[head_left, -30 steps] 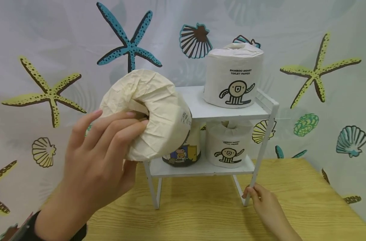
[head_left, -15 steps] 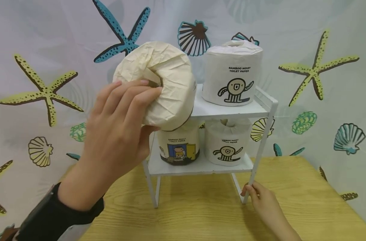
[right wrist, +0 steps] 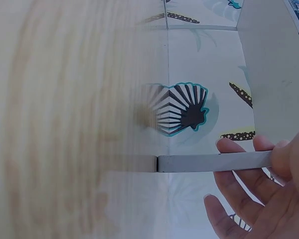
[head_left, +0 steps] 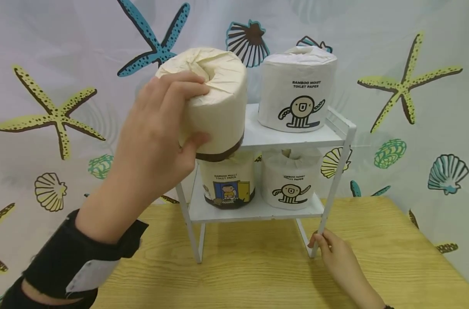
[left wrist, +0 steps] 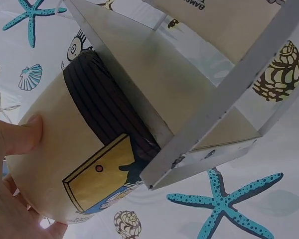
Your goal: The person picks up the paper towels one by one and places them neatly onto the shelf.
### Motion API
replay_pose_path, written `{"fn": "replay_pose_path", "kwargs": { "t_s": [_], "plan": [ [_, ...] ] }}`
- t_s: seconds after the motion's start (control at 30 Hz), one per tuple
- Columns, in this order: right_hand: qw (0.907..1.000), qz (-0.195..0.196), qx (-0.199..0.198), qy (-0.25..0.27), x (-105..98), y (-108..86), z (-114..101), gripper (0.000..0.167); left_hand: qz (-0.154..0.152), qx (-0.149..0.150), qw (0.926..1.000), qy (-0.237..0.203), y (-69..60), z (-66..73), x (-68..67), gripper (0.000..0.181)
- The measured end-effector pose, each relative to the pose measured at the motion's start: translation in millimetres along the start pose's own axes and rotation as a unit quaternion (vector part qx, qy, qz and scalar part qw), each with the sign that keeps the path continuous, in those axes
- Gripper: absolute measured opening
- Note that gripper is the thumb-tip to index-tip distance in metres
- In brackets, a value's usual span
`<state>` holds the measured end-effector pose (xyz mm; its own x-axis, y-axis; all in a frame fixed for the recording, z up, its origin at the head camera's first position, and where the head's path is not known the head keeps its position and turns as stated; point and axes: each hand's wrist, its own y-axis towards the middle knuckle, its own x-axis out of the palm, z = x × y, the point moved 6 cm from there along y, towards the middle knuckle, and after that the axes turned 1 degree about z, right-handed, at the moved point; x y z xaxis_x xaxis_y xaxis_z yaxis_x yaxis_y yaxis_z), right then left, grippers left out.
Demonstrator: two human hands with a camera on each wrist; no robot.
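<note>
My left hand grips a cream paper-wrapped toilet roll, fingers over its top and thumb on its side. The roll stands nearly upright at the left of the white two-tier rack, above the upper board's level in the head view. Seen from the left wrist, the roll's dark-banded base is close to the board; contact is unclear. My right hand pinches the rack's front right leg low down. From the right wrist, thumb and fingers are around that white bar.
A white-wrapped toilet roll stands on the upper board's right side. Below, a cream roll with a cartoon door and another white roll share the lower board. The rack stands on a wooden table before a sea-print curtain.
My left hand has raised the toilet roll and carried it right toward the upper board, tipping it from slanted to nearly upright. My right hand keeps its hold on the leg.
</note>
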<state>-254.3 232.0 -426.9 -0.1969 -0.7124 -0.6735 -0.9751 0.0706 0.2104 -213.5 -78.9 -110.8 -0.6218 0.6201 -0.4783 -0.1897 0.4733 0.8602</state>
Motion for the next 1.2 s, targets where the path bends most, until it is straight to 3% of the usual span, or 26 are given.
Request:
{"fn": "replay_pose_path", "kwargs": {
  "t_s": [0.2,0.37,0.5,0.63,0.8,0.93,1.1,1.2],
  "plan": [
    [1.0000,-0.001,0.002,0.004,-0.5,-0.7,0.4,0.022,-0.028,-0.056,0.9980,-0.008,5.1,-16.6,4.9,0.058],
    [1.0000,0.003,-0.003,0.008,1.2,-0.1,-0.4,0.023,-0.074,-0.111,0.9908,-0.024,12.0,-29.7,8.0,0.060],
    [1.0000,0.003,-0.004,0.007,1.6,0.5,-0.1,0.024,-0.094,-0.134,0.9860,-0.030,17.6,-35.6,13.9,0.060],
    [1.0000,0.005,-0.004,0.000,0.6,-0.7,-0.7,0.025,-0.099,-0.133,0.9860,-0.019,20.8,-38.7,21.8,0.060],
    [1.0000,0.004,0.000,-0.001,1.0,-1.0,-1.1,0.025,-0.109,-0.098,0.9887,0.028,27.6,-42.3,34.0,0.060],
    [1.0000,0.003,0.002,-0.001,0.4,-1.7,0.1,0.025,-0.135,-0.080,0.9865,0.047,33.0,-45.5,40.6,0.060],
    [1.0000,0.003,0.004,-0.004,0.3,-1.4,-0.5,0.023,-0.177,-0.072,0.9812,0.029,35.1,-50.4,29.9,0.059],
    [0.9998,-0.001,0.016,-0.007,1.1,-0.5,-1.5,0.022,-0.189,-0.094,0.9773,0.010,32.1,-61.0,18.6,0.055]
  ]
}}
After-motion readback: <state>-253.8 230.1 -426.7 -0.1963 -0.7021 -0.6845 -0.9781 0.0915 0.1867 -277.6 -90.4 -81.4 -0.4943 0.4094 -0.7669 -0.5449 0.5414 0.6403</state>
